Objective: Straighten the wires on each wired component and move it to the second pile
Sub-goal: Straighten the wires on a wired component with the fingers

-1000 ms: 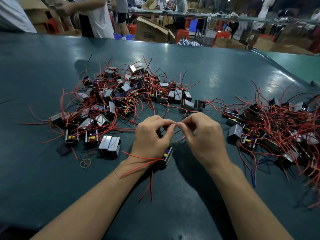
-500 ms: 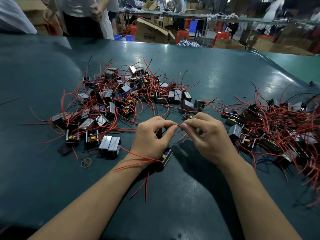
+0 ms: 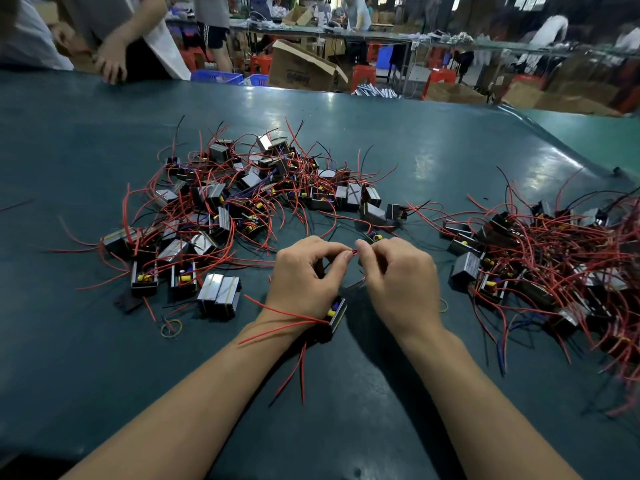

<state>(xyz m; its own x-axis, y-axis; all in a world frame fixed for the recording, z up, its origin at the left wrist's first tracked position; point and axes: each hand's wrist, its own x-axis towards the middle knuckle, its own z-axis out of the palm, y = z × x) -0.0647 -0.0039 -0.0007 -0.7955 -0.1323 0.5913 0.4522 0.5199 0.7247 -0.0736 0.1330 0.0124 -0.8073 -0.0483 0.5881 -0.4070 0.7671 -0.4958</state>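
A small black wired component [image 3: 335, 315] with yellow parts sits under the heel of my left hand [image 3: 306, 277], its red wires trailing over my wrist and toward me. My left hand curls round the component and pinches one red wire [image 3: 354, 252] at its fingertips. My right hand [image 3: 398, 282] pinches the same wire from the right, fingertips almost touching the left ones. A pile of tangled components [image 3: 221, 209] lies to the left and behind. A second pile [image 3: 554, 258] lies on the right.
The work happens on a dark green table [image 3: 104, 375]. Two rubber bands [image 3: 171, 328] lie near the left pile. A pair of taped components [image 3: 220, 295] stands at that pile's near edge. People and cardboard boxes [image 3: 304, 67] are beyond the far edge.
My two hands stayed at the centre and their fingertips have come close together on the red wire. The people beyond the table shifted.
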